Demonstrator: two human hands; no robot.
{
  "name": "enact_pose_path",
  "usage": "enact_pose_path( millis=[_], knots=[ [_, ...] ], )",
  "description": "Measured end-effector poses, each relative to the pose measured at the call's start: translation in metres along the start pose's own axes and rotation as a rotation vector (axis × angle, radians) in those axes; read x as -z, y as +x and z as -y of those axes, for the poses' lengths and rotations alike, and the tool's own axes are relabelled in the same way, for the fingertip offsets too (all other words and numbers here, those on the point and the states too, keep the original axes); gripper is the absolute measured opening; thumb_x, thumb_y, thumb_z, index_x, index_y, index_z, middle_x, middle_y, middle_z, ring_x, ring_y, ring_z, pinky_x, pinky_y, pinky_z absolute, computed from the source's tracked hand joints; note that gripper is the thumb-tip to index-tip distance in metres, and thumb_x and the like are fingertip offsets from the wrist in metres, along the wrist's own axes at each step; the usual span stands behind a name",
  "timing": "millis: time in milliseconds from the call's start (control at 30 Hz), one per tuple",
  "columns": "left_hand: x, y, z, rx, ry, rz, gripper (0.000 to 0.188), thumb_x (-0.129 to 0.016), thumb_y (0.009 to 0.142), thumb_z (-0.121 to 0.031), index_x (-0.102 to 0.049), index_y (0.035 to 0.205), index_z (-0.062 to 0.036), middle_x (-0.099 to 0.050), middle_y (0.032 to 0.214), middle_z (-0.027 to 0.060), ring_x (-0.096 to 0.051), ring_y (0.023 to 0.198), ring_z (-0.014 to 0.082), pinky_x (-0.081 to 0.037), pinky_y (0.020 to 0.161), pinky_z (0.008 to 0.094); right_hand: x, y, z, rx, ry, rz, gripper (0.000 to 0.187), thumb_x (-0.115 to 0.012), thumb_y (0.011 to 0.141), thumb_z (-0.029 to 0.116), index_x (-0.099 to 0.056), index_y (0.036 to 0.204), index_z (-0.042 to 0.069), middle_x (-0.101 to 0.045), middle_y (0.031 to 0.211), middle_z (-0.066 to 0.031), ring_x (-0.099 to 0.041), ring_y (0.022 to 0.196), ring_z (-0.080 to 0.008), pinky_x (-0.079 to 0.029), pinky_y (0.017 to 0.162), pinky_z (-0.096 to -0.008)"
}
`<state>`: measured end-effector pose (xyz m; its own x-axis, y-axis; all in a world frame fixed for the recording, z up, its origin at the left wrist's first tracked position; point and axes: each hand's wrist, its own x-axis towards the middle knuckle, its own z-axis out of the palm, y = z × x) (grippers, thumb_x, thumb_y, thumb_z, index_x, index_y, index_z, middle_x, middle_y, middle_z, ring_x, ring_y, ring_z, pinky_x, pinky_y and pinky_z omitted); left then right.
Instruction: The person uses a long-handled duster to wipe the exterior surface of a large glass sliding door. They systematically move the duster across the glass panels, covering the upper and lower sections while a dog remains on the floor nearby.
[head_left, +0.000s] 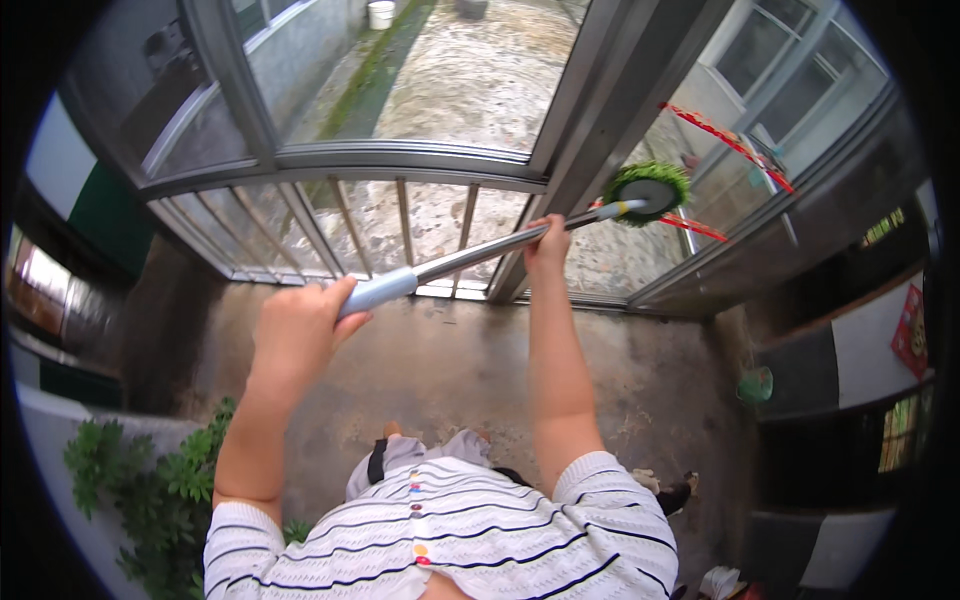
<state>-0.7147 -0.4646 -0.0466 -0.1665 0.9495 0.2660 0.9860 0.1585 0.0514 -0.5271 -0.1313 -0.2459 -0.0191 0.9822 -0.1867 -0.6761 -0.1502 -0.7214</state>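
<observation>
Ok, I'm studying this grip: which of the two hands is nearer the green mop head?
The right hand: it holds the metal pole partway along, while the left hand grips the light-blue handle at the opposite end.

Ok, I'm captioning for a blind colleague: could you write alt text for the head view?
A person's left grip holds the light-blue handle and right grip the metal shaft of a brush, its round green-bristled head held up before a metal-framed glass front; contact with the glass is unclear. A leafy plant shows at lower left.
</observation>
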Motion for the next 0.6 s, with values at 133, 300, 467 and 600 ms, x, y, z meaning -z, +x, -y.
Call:
enact_pose_path(
  millis=[133, 300, 467, 600],
  knots=[
    [-0.061, -0.001, 0.002, -0.012, 0.005, 0.147, 0.037, -0.070, 0.078, -0.035, -0.062, 0.105, -0.0106, -0.060, 0.068, 0.0086, -0.061, 0.061, 0.0267, -0.048, 0.056, 0.0374, 0.048, 0.006, -0.068, -0.189, -0.049, -0.162, 0.013, -0.053, 0.084, 0.016, -0.049, 0.076, 0.007, -0.051, 0.062, -0.0053, -0.055, 0.056, -0.0218, -0.051, 0.054, -0.0394],
    [-0.119, -0.019, -0.004, -0.056, -0.034, 0.196, 0.034, -0.069, 0.080, -0.030, -0.061, 0.104, -0.0074, -0.058, 0.068, 0.0090, -0.060, 0.060, 0.0264, -0.048, 0.056, 0.0374, 0.114, 0.009, -0.139, -0.309, 0.076, -0.184, 0.014, -0.053, 0.084, 0.014, -0.048, 0.073, 0.007, -0.049, 0.061, -0.0049, -0.052, 0.055, -0.0198, -0.050, 0.054, -0.0376],
    [-0.112, -0.037, 0.001, 0.000, -0.086, 0.173, 0.035, -0.069, 0.080, -0.028, -0.061, 0.106, -0.0060, -0.059, 0.070, 0.0098, -0.060, 0.061, 0.0277, -0.048, 0.057, 0.0380, 0.107, -0.003, -0.137, -0.260, 0.023, -0.104, 0.016, -0.051, 0.083, 0.012, -0.046, 0.068, 0.007, -0.046, 0.059, -0.0056, -0.049, 0.051, -0.0190, -0.047, 0.049, -0.0354],
    [-0.078, -0.039, 0.007, 0.007, -0.165, 0.117, 0.037, -0.069, 0.080, -0.026, -0.059, 0.109, -0.0046, -0.060, 0.073, 0.0122, -0.060, 0.063, 0.0307, -0.048, 0.059, 0.0392, 0.065, -0.020, -0.091, -0.173, 0.044, 0.000, 0.018, -0.051, 0.083, 0.012, -0.047, 0.068, 0.005, -0.048, 0.059, -0.0068, -0.051, 0.053, -0.0196, -0.048, 0.052, -0.0354]
  ],
)
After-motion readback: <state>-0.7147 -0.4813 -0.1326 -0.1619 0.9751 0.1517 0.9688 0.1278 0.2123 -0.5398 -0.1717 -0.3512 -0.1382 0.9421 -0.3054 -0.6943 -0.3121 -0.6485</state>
